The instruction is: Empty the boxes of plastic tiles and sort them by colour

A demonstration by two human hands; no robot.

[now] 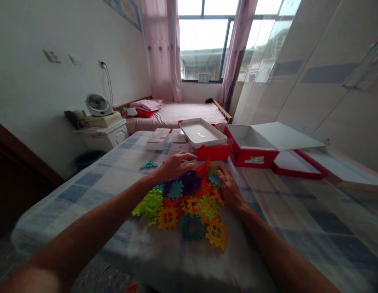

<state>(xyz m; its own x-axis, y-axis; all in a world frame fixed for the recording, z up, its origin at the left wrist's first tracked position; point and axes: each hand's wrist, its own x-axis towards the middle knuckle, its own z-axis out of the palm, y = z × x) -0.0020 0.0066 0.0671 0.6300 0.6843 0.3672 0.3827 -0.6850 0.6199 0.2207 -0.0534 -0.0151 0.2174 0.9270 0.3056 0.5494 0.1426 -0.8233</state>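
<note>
A heap of plastic interlocking tiles with notched edges lies on the checked cloth. My left hand [176, 166] is over the far left side of the heap, palm down, fingers stretched toward the right. Below it are purple tiles [190, 182] and a blue tile [175, 190]. At the heap's right edge rests my right hand [228, 185], its fingers extended beside a small teal piece [214, 180]. Nearer to me are lime tiles [152, 203], an orange window tile [167, 218], a yellow window tile [217, 233] and a dark teal frame tile [193, 228].
Behind the heap stand a red box with a white tray [202, 133] on top and small white boxes [158, 138]. An open red box [254, 154] and a red lid [298, 163] are to the right. One blue triangular tile [148, 165] lies apart at the left.
</note>
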